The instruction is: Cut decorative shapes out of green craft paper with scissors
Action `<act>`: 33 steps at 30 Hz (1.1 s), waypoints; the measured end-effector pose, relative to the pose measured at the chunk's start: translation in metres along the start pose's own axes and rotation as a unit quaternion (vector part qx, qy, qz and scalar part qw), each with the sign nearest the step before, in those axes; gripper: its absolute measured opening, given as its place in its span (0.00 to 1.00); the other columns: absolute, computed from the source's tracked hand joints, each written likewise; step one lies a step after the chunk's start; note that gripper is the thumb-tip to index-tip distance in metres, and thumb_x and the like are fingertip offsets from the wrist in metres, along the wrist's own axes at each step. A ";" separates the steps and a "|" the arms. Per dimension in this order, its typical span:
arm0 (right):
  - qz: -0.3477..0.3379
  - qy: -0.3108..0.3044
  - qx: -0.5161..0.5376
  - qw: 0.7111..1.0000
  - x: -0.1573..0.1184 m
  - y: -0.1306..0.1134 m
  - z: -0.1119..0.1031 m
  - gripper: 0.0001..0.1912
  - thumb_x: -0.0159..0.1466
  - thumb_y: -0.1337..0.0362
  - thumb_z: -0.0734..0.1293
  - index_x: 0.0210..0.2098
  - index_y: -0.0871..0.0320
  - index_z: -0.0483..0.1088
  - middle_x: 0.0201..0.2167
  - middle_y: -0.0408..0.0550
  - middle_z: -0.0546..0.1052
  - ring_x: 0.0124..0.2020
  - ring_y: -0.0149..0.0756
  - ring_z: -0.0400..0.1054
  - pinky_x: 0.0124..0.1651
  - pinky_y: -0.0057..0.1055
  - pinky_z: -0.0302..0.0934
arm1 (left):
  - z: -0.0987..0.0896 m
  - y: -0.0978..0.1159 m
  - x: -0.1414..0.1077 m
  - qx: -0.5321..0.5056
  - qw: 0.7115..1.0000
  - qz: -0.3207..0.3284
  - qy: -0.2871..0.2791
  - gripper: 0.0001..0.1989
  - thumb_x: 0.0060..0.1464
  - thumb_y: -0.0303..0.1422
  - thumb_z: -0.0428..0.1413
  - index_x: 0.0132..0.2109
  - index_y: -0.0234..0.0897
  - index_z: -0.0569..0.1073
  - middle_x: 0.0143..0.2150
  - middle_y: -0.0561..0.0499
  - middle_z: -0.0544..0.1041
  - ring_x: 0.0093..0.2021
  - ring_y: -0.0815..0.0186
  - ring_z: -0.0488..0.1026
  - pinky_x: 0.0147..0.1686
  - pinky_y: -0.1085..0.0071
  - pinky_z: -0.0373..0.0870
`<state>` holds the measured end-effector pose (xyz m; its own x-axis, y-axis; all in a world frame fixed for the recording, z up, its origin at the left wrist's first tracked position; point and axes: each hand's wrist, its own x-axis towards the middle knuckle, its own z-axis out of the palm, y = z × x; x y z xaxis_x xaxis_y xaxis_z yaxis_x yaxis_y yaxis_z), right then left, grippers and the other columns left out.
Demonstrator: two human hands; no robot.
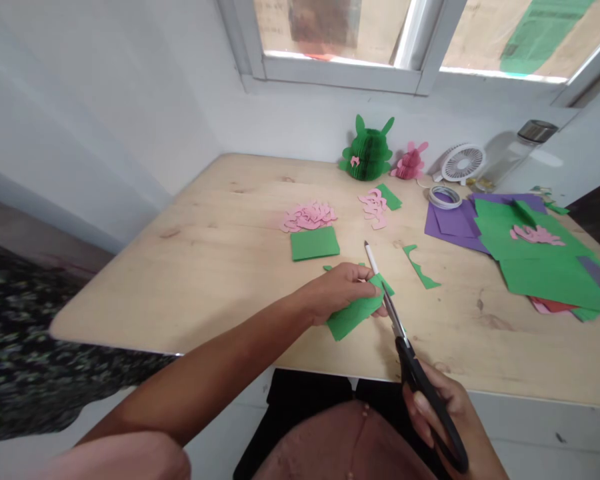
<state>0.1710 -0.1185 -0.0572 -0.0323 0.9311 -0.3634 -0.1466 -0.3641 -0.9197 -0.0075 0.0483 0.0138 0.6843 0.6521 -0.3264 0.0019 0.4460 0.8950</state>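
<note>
Over the table's front part, my left hand [344, 292] pinches a folded piece of green paper [353, 320] between thumb and fingers. My right hand [443, 407] is wrapped round the black handles of a pair of scissors [405, 347]. The blades point up and left and meet the green paper beside my left fingertips; whether they are fully closed is hard to tell. A white pen [371, 257] lies just beyond my left hand. A green rectangle [315, 244] lies to its left, below a pile of pink cut-outs [310, 216]. A green offcut [421, 268] rests to the right.
Green [367, 153] and pink paper figures [409, 162] stand at the back wall, beside a white fan [463, 163] and a clear bottle [515, 157]. A tape roll [445, 197] lies on purple paper [453, 223]. Stacked green sheets [540, 267] cover the right side.
</note>
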 end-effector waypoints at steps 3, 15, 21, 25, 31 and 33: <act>-0.007 0.004 -0.007 1.000 0.000 -0.001 0.000 0.18 0.54 0.49 0.72 0.30 0.58 0.72 0.17 0.39 0.61 0.16 0.24 0.48 0.16 0.23 0.40 | -0.001 0.000 0.000 0.006 1.000 -0.001 -0.004 0.04 0.45 0.29 0.56 0.29 0.31 0.73 0.29 0.43 0.79 0.30 0.65 0.76 0.35 0.69 0.70; -0.011 -0.006 -0.028 1.000 0.000 -0.003 -0.001 0.21 0.57 0.53 0.71 0.46 0.57 0.72 0.18 0.37 0.61 0.14 0.23 0.46 0.16 0.23 0.40 | -0.004 0.000 0.000 0.007 0.999 -0.030 0.042 0.09 0.44 0.32 0.60 0.25 0.34 0.67 0.23 0.47 0.77 0.27 0.63 0.77 0.25 0.74 0.66; -0.026 -0.003 -0.042 0.999 -0.001 -0.006 -0.002 0.25 0.56 0.51 0.70 0.49 0.58 0.71 0.20 0.40 0.64 0.15 0.24 0.48 0.16 0.24 0.42 | -0.007 0.004 0.002 0.036 0.999 -0.035 0.017 0.06 0.45 0.30 0.59 0.26 0.33 0.71 0.24 0.45 0.78 0.27 0.64 0.77 0.26 0.73 0.67; -0.013 0.000 -0.037 0.999 -0.003 -0.008 -0.001 0.29 0.56 0.51 0.71 0.53 0.58 0.69 0.21 0.39 0.64 0.16 0.25 0.49 0.17 0.24 0.43 | -0.005 0.008 0.001 0.052 0.998 -0.037 0.016 0.04 0.45 0.28 0.58 0.25 0.32 0.72 0.24 0.46 0.78 0.26 0.65 0.76 0.25 0.74 0.67; -0.018 0.007 -0.047 0.999 -0.002 -0.006 -0.003 0.30 0.55 0.52 0.71 0.54 0.58 0.69 0.22 0.41 0.65 0.17 0.26 0.50 0.17 0.24 0.45 | -0.006 0.007 0.004 0.049 0.998 -0.045 0.006 0.03 0.42 0.26 0.57 0.24 0.33 0.72 0.24 0.47 0.79 0.27 0.65 0.77 0.28 0.72 0.71; -0.020 0.010 -0.050 0.998 -0.002 -0.005 -0.003 0.30 0.55 0.52 0.71 0.54 0.58 0.69 0.23 0.41 0.65 0.17 0.26 0.50 0.17 0.24 0.46 | -0.007 0.007 0.005 0.042 0.998 -0.048 0.004 0.03 0.42 0.26 0.57 0.23 0.33 0.72 0.24 0.47 0.79 0.27 0.64 0.77 0.28 0.72 0.71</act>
<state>0.1748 -0.1189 -0.0521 -0.0091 0.9448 -0.3276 -0.0474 -0.3276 -0.9436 -0.0086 0.0590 0.0160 0.6723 0.6137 -0.4139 0.1291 0.4534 0.8819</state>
